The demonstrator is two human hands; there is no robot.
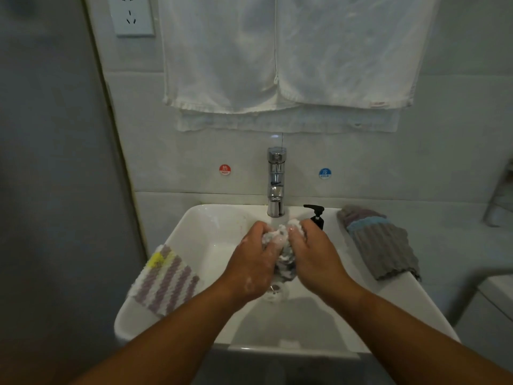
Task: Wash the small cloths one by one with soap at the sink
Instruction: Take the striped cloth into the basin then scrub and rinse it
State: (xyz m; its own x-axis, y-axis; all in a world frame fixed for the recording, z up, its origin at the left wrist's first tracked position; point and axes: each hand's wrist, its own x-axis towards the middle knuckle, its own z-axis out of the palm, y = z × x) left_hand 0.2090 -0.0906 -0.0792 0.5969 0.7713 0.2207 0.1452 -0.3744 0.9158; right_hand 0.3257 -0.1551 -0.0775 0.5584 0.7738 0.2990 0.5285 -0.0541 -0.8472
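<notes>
A bunched, soapy small cloth [284, 259] with grey and white stripes hangs over the middle of the white sink [211, 234], right under the chrome tap [276, 184]. My left hand [254, 259] grips its left side and my right hand [315, 252] grips its right side, both with curled fingers and suds on them. A purple-and-white striped cloth [166, 279] with a yellow patch lies over the sink's left rim. A pile of grey cloths with a blue band [379, 241] lies on the right rim. A black soap pump [316, 213] stands behind my right hand.
White towels [286, 56] hang on the wall above the tap. Red hot [224, 169] and blue cold [324, 173] stickers flank the tap. A wall socket [131, 15] sits at the top left. A grey wall [50, 190] closes the left side. The drain [274, 289] shows below the cloth.
</notes>
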